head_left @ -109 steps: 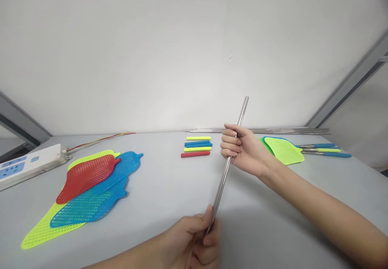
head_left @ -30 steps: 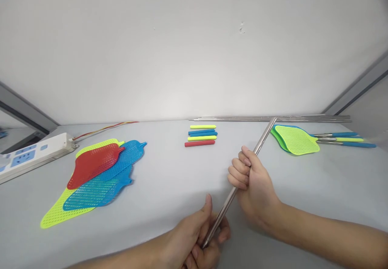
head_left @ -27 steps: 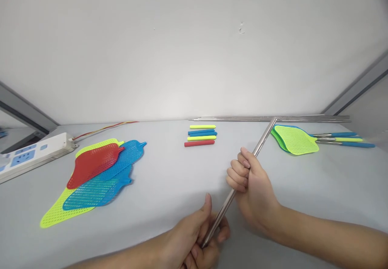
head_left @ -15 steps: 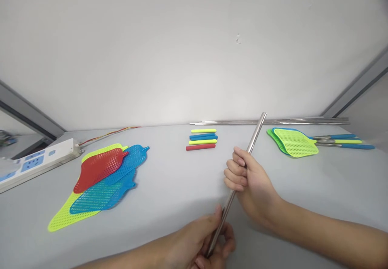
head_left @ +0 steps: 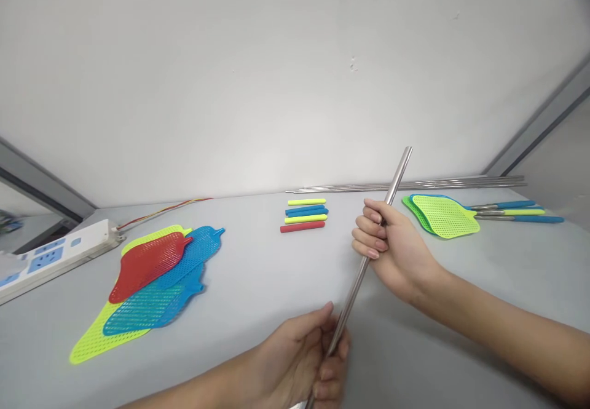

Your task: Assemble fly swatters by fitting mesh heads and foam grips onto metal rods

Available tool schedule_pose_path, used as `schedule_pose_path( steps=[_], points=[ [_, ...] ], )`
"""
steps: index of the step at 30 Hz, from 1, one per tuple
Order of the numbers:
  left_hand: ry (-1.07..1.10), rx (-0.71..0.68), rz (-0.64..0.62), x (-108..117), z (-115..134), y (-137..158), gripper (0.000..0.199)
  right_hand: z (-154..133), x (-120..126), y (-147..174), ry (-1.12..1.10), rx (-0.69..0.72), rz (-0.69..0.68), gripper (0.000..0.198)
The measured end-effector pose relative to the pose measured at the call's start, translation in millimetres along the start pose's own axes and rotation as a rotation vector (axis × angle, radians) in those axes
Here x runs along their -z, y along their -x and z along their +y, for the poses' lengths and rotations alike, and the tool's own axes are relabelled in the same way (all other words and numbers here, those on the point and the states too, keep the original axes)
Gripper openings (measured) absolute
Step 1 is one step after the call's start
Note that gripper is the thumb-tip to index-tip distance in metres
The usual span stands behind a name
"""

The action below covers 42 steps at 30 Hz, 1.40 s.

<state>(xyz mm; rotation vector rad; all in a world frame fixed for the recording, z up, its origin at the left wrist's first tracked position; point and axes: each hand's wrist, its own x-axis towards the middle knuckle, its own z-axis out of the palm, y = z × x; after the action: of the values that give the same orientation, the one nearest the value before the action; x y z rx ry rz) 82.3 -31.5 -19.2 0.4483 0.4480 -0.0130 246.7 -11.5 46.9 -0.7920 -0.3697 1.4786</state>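
A shiny metal tube [head_left: 353,292] slants up to the right in front of me, its upper end standing clear above the grey table. My right hand [head_left: 378,230] is closed in a fist around its upper part. Lower down, my left hand [head_left: 318,347] curls its fingers around the same tube, with the thumb lifted a little off it. The tube's lower end runs out at the bottom of the view. Beyond the hands lies a row of coloured handle grips: yellow [head_left: 306,202], blue [head_left: 306,210] and red [head_left: 302,227].
On the left, red [head_left: 150,264], blue [head_left: 198,249] and yellow [head_left: 87,341] fly swatter heads overlap. A white power strip [head_left: 59,255] sits beside them. Fly swatters with handles [head_left: 449,217] lie at right. Several thin metal rods [head_left: 461,184] run along the wall.
My right hand has risen slightly to the right with the tube, whose top end is higher. My left hand's fingers have shifted along the lower tube. The view has tilted a little.
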Motion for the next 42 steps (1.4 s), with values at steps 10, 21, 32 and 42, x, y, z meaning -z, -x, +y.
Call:
schedule_pose_path(
  steps=[10,21,32,42],
  points=[
    [-0.049,-0.043,-0.011,-5.6,0.8,1.2,0.038,-28.3,1.8,-8.3,0.029,0.136,0.048,0.023],
    [-0.087,-0.096,-0.014,-2.3,-2.4,2.0,0.033,-38.4,3.7,-12.9,0.022,0.132,0.015,0.024],
    [-0.094,-0.119,-0.01,-1.7,-2.0,1.9,0.032,-42.8,5.6,-15.7,0.06,0.167,-0.001,0.027],
    [-0.091,-0.15,-0.021,-2.2,-4.0,3.0,0.031,-43.0,4.0,-15.1,0.045,0.145,0.012,0.026]
  ],
)
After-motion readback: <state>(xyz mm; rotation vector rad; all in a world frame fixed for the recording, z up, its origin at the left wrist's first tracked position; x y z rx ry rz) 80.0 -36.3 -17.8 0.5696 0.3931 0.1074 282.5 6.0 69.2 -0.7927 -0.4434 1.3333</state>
